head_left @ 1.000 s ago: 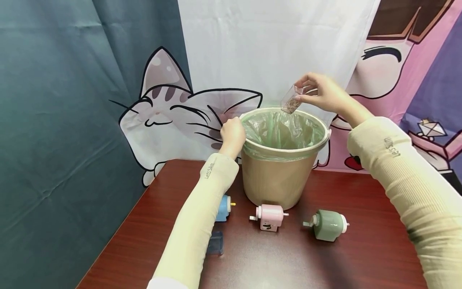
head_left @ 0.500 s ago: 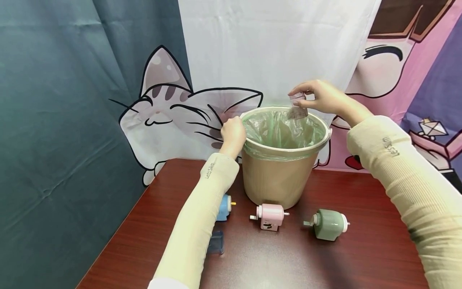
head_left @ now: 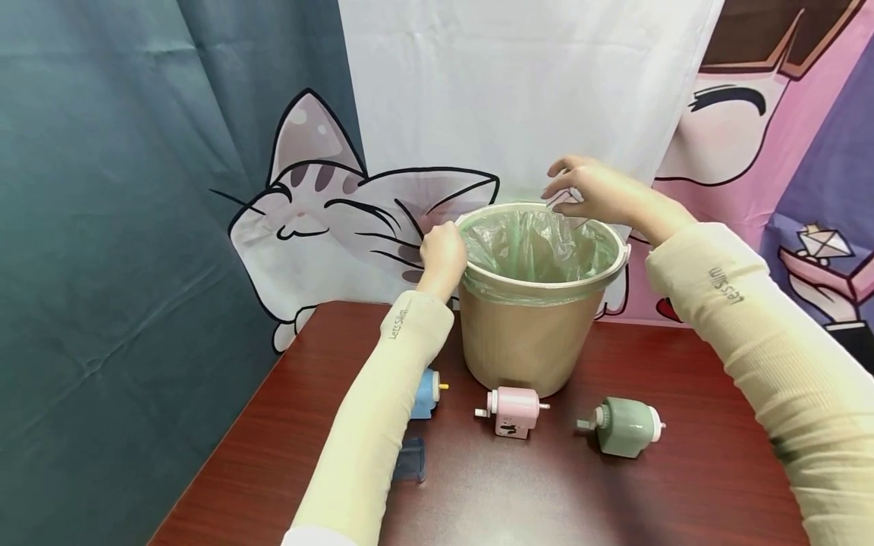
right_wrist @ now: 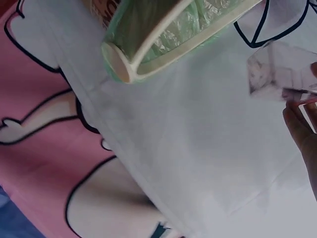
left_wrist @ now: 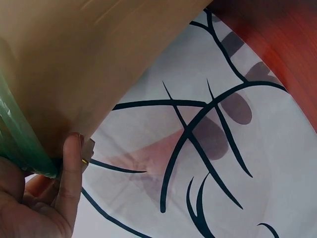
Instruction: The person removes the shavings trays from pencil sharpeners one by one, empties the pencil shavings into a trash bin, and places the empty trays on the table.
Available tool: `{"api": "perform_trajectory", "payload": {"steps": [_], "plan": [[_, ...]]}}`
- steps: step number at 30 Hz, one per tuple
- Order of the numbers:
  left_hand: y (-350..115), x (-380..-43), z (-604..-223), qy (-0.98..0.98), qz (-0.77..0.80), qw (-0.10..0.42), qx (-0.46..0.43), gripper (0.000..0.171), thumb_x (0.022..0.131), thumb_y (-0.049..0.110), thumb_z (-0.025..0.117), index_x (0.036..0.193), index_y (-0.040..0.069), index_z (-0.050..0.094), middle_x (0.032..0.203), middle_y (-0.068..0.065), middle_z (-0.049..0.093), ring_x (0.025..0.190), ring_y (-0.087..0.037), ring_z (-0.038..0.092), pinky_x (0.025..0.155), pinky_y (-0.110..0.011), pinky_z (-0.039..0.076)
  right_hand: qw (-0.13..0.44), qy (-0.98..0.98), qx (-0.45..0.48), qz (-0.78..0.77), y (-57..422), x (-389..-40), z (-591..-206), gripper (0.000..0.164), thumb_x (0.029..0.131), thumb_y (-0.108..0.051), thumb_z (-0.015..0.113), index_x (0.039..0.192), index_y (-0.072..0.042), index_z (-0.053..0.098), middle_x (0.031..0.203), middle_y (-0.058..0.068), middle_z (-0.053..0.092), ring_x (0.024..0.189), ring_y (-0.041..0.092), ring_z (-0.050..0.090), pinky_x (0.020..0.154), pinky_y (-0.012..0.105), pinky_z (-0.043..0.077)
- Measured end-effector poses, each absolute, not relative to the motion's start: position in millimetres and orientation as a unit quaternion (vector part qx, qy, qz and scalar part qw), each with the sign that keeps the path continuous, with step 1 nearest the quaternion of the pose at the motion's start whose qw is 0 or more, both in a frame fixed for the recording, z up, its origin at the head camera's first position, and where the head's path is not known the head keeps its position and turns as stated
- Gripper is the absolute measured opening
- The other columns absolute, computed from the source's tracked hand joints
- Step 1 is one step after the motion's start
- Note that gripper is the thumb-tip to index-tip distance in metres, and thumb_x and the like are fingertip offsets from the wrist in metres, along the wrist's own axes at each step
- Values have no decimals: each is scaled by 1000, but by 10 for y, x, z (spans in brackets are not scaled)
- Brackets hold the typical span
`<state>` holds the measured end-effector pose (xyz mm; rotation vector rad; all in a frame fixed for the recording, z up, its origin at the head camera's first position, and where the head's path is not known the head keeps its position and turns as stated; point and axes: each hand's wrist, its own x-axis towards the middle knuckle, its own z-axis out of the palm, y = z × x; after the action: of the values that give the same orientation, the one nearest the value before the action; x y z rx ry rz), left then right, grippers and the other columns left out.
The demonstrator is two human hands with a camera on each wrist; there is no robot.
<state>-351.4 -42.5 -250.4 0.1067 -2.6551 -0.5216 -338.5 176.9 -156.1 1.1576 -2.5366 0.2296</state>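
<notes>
My left hand (head_left: 444,254) grips the left rim of a beige trash can (head_left: 526,345) lined with a green plastic bag (head_left: 501,235). The left wrist view has the fingers (left_wrist: 72,181) at the edge of the bag. Above the back right of the can's mouth, my right hand (head_left: 604,196) holds a clear plastic shavings drawer (right_wrist: 277,69). In the head view the fingers hide most of that drawer. It is blurred in the right wrist view, so I cannot tell what is inside it.
In front of the can stand a pink pencil sharpener (head_left: 517,411) and a green pencil sharpener (head_left: 624,428), each with a crank. A blue sharpener (head_left: 424,396) and a dark blue translucent drawer (head_left: 411,460) are partly hidden by the left arm. A printed curtain (head_left: 410,98) hangs behind the table.
The right hand has tipped the drawer over above the can and moved slightly lower. Shavings visible in it one second ago cannot be made out now. The left hand has stayed on the rim.
</notes>
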Motion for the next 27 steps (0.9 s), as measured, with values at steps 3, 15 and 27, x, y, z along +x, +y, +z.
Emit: {"api": "perform_trajectory", "payload": {"steps": [3, 15, 27], "plan": [[-417, -3508, -2514, -957, -190, 214, 39, 22, 94, 9, 46, 96, 3, 67, 99, -15, 71, 91, -32, 68, 70, -41, 56, 166, -896, 411, 39, 1720, -3348, -1562, 19, 80, 5, 66, 99, 8, 68, 117, 33, 53, 107, 50, 47, 95, 57, 36], [-436, -3512, -2508, -956, -192, 219, 38, 22, 94, 10, 46, 97, 3, 68, 100, -15, 71, 91, -32, 68, 70, -41, 56, 145, -900, 408, -44, 1586, -3268, -1520, 22, 79, 8, 64, 102, 8, 65, 127, 36, 49, 113, 49, 44, 100, 54, 36], [-420, -3496, -2497, -957, -187, 221, 33, 22, 94, 10, 46, 98, 3, 68, 100, -15, 71, 92, -32, 68, 71, -41, 55, 131, -902, 412, -6, 1653, -3250, -1534, 39, 81, -1, 67, 118, 7, 57, 114, 28, 58, 106, 46, 50, 95, 55, 38]]}}
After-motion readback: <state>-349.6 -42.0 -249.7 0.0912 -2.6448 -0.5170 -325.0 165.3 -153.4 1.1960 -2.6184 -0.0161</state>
